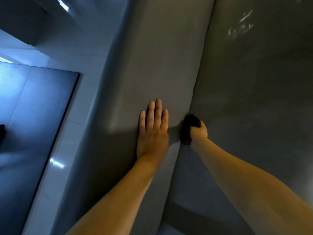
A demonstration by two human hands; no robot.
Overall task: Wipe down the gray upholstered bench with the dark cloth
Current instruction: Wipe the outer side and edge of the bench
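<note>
- While the left hand lies flat on the surface, fingers straight, use it to brace.
- With the right hand gripping the cloth, press it along the seam.

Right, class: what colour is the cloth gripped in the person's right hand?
The cloth looks very dark, almost black; the head view shows it.

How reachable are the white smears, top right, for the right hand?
Probably yes: bare gray bench lies between the right hand, gripping the cloth at the seam, and the smears; nothing stands in the way. A lean may help.
</note>
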